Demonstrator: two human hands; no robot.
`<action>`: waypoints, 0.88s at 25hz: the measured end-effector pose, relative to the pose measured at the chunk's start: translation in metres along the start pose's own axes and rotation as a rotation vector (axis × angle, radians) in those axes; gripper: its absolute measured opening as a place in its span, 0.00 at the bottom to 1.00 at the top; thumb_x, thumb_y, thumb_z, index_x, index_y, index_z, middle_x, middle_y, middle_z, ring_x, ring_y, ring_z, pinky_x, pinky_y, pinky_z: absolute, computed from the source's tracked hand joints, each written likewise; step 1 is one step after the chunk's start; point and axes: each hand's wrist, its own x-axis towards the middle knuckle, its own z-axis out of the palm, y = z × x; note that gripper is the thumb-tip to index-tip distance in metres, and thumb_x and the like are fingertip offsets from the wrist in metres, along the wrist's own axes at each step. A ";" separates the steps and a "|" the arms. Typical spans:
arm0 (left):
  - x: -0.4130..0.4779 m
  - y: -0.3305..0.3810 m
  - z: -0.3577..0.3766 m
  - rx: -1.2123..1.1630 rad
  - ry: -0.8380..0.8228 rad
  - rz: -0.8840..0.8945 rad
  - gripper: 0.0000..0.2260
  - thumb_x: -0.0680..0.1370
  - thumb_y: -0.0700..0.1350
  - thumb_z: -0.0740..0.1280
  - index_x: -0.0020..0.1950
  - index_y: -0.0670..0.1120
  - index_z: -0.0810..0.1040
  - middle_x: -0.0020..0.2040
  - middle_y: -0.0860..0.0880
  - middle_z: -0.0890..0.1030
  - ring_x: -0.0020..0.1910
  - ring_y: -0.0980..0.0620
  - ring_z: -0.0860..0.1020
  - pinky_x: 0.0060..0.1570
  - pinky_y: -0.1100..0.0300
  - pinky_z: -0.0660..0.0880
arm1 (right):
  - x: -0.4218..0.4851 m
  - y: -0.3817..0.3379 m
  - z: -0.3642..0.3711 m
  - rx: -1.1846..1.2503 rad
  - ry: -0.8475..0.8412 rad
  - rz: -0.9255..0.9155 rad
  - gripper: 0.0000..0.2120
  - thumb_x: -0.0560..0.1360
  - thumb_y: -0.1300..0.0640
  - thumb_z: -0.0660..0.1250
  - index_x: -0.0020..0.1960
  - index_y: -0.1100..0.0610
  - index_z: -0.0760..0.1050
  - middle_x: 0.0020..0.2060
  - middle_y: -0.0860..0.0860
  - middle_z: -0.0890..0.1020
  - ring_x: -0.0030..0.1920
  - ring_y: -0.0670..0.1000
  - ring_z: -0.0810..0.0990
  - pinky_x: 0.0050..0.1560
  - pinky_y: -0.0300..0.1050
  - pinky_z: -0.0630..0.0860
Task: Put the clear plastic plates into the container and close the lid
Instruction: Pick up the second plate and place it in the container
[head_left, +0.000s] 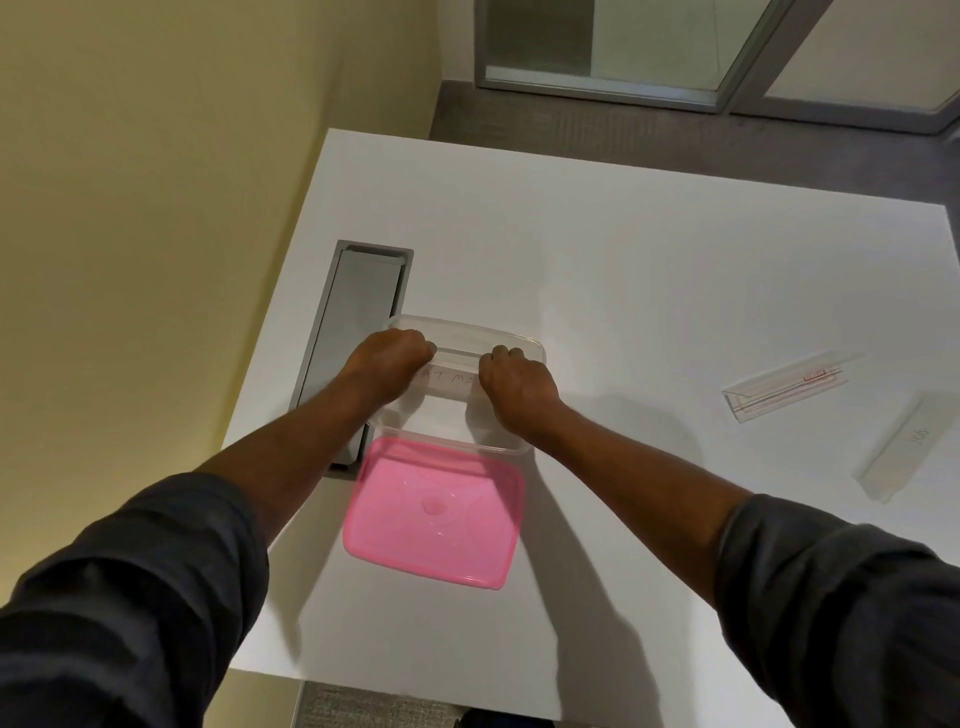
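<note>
Head view: pink lid (434, 512) nearest me at 6 o'clock, off container (511, 345) | both hands, left (389, 364) and right (514, 387), fingers clenched on a clear plate inside | two plates (784, 384) left at 3 o'clock, right hand nearer, long axes slanting | handwriting partly hidden, unreadable.

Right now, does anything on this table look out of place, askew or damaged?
Nothing looks damaged or spilled. Both hands, left hand and right hand, hold a clear plate inside the open container. The pink lid lies off, nearest the person. Two clear plates lie to the right at differing angles, not yet packed.
</note>
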 end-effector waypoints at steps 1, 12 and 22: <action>0.001 0.001 0.001 0.001 -0.005 -0.003 0.08 0.81 0.36 0.68 0.58 0.44 0.83 0.53 0.43 0.85 0.51 0.41 0.85 0.47 0.49 0.82 | 0.001 0.000 0.002 -0.002 -0.001 0.002 0.19 0.76 0.66 0.72 0.65 0.60 0.74 0.56 0.56 0.80 0.55 0.56 0.82 0.42 0.49 0.80; 0.003 0.008 0.005 -0.024 0.006 -0.037 0.11 0.79 0.36 0.74 0.60 0.44 0.83 0.54 0.44 0.86 0.50 0.44 0.86 0.49 0.51 0.84 | 0.001 0.002 0.009 0.032 0.065 -0.008 0.17 0.76 0.65 0.72 0.63 0.61 0.74 0.55 0.57 0.81 0.54 0.56 0.82 0.42 0.49 0.78; -0.021 0.084 -0.059 -0.697 0.519 -0.304 0.08 0.83 0.48 0.71 0.53 0.47 0.89 0.45 0.49 0.89 0.43 0.49 0.85 0.46 0.49 0.83 | -0.070 0.049 -0.029 0.623 0.408 0.012 0.12 0.82 0.57 0.69 0.65 0.55 0.82 0.56 0.52 0.86 0.55 0.57 0.85 0.47 0.55 0.84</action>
